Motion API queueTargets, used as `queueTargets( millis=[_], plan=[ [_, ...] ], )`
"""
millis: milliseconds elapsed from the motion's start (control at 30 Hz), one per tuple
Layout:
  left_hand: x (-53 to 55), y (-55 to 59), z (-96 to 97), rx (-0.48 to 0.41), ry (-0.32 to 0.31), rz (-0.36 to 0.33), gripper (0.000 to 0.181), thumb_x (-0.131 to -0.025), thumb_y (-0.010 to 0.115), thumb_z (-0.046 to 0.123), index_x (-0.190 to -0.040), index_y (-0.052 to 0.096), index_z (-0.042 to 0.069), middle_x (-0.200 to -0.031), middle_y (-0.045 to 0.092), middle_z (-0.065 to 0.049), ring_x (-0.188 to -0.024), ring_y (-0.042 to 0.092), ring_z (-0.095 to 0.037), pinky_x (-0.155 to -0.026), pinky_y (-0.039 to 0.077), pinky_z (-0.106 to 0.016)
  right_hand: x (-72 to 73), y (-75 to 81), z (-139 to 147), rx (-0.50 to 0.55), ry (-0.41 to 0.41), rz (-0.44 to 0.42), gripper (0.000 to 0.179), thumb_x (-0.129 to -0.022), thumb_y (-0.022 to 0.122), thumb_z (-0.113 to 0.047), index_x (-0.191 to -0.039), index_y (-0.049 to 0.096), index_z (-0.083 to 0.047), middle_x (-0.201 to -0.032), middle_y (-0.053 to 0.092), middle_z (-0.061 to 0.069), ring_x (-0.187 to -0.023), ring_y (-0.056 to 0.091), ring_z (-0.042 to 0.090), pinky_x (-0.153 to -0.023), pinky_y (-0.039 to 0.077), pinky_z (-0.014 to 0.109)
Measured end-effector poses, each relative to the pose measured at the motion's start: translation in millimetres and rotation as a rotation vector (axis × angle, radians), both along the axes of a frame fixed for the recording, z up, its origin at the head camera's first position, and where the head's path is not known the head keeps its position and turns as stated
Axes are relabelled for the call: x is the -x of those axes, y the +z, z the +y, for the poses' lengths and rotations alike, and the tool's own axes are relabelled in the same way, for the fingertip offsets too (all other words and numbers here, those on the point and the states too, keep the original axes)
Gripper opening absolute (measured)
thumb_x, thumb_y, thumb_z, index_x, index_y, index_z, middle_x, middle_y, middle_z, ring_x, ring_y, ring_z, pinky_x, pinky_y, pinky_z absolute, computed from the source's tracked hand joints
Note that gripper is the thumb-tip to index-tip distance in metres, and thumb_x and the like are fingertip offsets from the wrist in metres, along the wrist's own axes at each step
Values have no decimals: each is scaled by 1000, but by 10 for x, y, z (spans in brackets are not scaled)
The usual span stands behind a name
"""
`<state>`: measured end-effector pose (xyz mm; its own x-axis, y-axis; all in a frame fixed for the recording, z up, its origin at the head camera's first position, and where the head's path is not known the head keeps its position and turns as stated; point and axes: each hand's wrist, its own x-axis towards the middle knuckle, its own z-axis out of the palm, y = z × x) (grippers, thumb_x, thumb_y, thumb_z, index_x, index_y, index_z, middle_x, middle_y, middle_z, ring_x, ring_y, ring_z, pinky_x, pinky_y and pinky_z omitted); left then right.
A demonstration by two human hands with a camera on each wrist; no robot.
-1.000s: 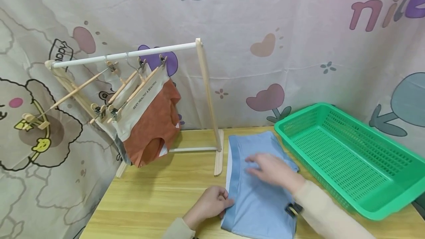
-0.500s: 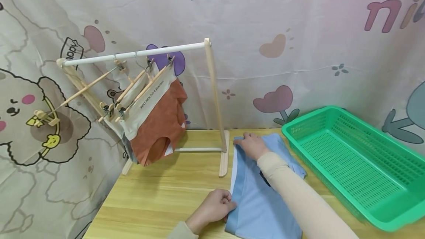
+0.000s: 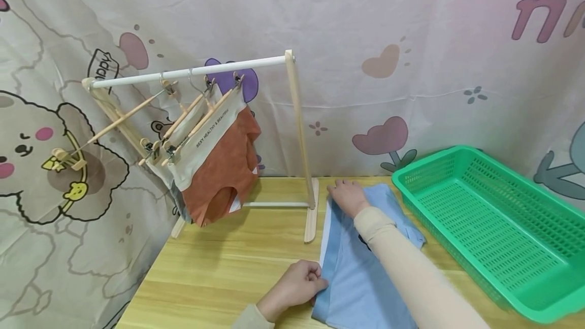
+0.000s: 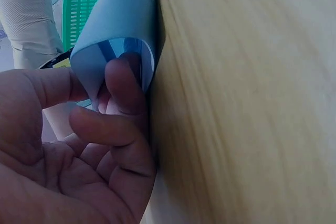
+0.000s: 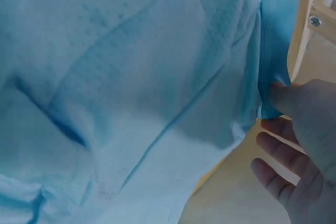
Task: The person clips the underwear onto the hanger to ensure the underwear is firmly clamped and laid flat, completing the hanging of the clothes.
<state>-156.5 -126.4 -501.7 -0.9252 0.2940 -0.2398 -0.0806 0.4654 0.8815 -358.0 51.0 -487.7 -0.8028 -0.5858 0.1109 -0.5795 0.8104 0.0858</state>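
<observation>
Light blue underpants (image 3: 361, 291) lie on the table, their darker waistband (image 3: 332, 255) running along the left side. My left hand (image 3: 296, 284) pinches the near end of that waistband; in the left wrist view the thumb is outside and fingers reach into the waistband's opening. At the far end, my right hand (image 3: 349, 198) pinches the other waistband corner. The right wrist view shows its thumb on top of the band, with the other fingers (image 5: 281, 153) spread below. My right forearm crosses over part of the cloth.
A wooden rack (image 3: 299, 131) stands left of the underpants, holding clip hangers with orange underpants (image 3: 224, 166), another garment behind them, and one bare hanger (image 3: 128, 116). To the right is a green plastic basket (image 3: 484, 232). A printed cloth (image 3: 338, 24) hangs behind the table (image 3: 219, 263).
My right hand has moved from above the middle of the underpants to the far waistband corner and taken hold there. The left hand keeps its pinch. The head view has shifted slightly.
</observation>
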Motion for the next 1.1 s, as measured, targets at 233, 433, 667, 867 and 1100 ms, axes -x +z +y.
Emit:
queueTargets(
  millis=[233,433,667,867,1100],
  plan=[
    [11,3,-10,2,-14,19,37,-92,70,4,-67,46,16,-53,36,13,-46,36,-3,-49,31,-17,85,74,-30,136,-22,21,16,-107,62,-4,-119,72,-7,-114,77,18,-104,73,38,-85,63,55],
    [-5,-5,-15,-24,15,-18,31,-94,70,4,-71,51,15,-52,44,10,-42,44,-3,-45,37,-18,129,46,-85,162,-53,32,18,-106,64,-6,-122,71,-9,-115,77,16,-107,73,38,-87,62,55],
    [-52,-7,-30,-60,31,-62,18,-95,73,2,-83,61,8,-55,57,4,-43,53,-5,-45,44,-18,125,11,-150,193,-46,59,19,-105,63,-2,-122,70,-10,-115,77,16,-106,74,37,-86,63,54],
    [-74,-8,-50,-58,46,-82,19,-95,75,2,-103,58,6,-58,60,0,-43,54,-9,-44,45,-20,124,-13,-178,212,-15,115,17,-105,65,-6,-122,65,-10,-110,77,14,-98,74,34,-79,63,50],
    [-92,-27,-78,-15,33,-56,29,-94,76,5,-111,52,9,-58,60,1,-45,53,-10,-46,42,-21,135,-44,-162,263,-1,112,19,-102,69,-2,-119,62,-7,-105,74,17,-93,73,36,-74,63,49]
  ],
)
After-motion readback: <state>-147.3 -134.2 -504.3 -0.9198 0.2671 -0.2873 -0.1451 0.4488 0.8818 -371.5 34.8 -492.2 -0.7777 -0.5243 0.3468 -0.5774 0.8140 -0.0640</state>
